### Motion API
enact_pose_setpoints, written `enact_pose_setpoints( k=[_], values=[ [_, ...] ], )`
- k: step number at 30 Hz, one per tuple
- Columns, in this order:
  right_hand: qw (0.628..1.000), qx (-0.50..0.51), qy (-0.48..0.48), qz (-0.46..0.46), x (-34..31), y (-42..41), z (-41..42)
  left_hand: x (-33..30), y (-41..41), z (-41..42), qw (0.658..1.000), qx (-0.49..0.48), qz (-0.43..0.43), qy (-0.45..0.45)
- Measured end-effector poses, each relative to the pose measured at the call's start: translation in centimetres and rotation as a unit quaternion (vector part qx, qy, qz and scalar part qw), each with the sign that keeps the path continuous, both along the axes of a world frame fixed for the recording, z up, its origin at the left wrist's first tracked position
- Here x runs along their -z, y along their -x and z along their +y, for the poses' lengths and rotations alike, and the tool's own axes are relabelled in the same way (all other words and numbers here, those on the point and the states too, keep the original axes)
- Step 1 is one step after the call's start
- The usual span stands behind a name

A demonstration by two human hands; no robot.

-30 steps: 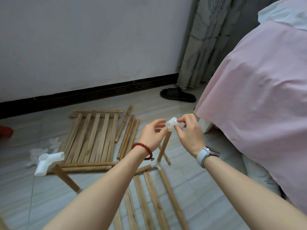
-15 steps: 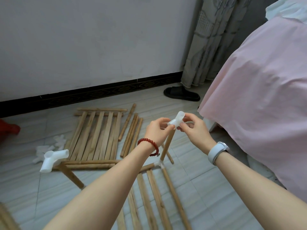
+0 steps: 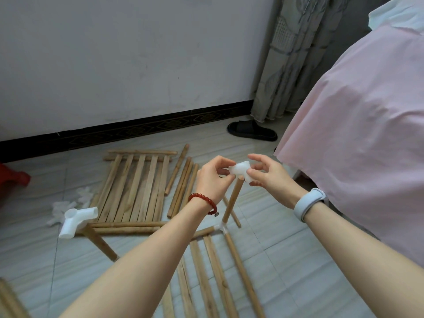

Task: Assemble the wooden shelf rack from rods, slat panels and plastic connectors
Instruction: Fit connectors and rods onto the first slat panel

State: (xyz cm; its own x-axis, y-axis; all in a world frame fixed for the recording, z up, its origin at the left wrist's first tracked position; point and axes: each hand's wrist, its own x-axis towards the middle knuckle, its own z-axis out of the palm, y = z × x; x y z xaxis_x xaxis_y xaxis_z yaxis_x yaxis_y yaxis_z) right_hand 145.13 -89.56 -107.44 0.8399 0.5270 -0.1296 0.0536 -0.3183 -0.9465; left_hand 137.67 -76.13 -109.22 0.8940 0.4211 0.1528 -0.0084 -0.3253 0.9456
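A white plastic connector [image 3: 239,169] is held between both hands, just above the bare top of an upright wooden rod [image 3: 232,199]. My left hand [image 3: 212,180] pinches its left side; my right hand [image 3: 266,174] pinches its right side. The rod stands in a white corner connector [image 3: 220,227] of a slat panel frame [image 3: 206,271] lying on the floor. A second upright rod [image 3: 98,242] at the left carries a white connector [image 3: 76,220] on top. Another slat panel [image 3: 135,187] lies flat further back, with several loose rods [image 3: 183,184] beside it.
A pile of white connectors [image 3: 66,205] lies on the tiled floor at the left. A bed with a pink cover [image 3: 358,138] fills the right side. A black slipper [image 3: 251,130] sits near the curtain [image 3: 286,56]. A red object [image 3: 13,177] is at the left edge.
The connector has been turned in my fingers and now sits lifted just off the rod's top, whose bare end shows. The view shifted slightly.
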Motion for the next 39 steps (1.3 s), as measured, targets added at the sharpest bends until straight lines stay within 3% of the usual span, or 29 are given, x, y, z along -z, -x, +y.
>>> enact_pose_setpoints(
  k=[3, 10, 16, 19, 22, 30, 35, 39],
  values=[
    [0.993, -0.052, 0.079, -0.067, -0.2, -0.1, 0.0, 0.1, -0.2, -0.3, 1.000, -0.003, -0.006, -0.011],
    [0.972, 0.043, 0.090, -0.213, 1.1, -0.1, 0.3, -0.1, -1.2, -0.7, 0.999, -0.003, 0.005, 0.042],
    [0.957, 0.031, 0.122, -0.262, 2.1, -0.2, 0.4, 0.6, -1.2, -0.3, 0.998, -0.025, 0.017, 0.062],
    [0.968, 0.021, 0.101, -0.227, 2.1, -0.5, 0.4, 0.9, -0.9, -0.2, 0.995, -0.028, 0.028, 0.089],
    [0.991, 0.024, 0.050, -0.121, 1.5, -0.7, 0.8, 0.7, -1.0, -0.6, 0.994, -0.025, 0.046, 0.097],
    [0.991, 0.003, 0.128, -0.037, -0.5, -1.9, 1.5, 1.0, -0.4, -0.5, 0.991, 0.028, 0.074, 0.104],
    [0.984, -0.012, 0.173, -0.042, -1.1, -2.3, 1.5, 1.5, -0.3, 0.2, 0.997, -0.034, 0.060, 0.019],
    [0.980, -0.043, 0.185, -0.060, -0.9, -2.0, 0.9, 0.9, -0.8, 0.1, 0.998, 0.004, 0.040, -0.046]
  ],
)
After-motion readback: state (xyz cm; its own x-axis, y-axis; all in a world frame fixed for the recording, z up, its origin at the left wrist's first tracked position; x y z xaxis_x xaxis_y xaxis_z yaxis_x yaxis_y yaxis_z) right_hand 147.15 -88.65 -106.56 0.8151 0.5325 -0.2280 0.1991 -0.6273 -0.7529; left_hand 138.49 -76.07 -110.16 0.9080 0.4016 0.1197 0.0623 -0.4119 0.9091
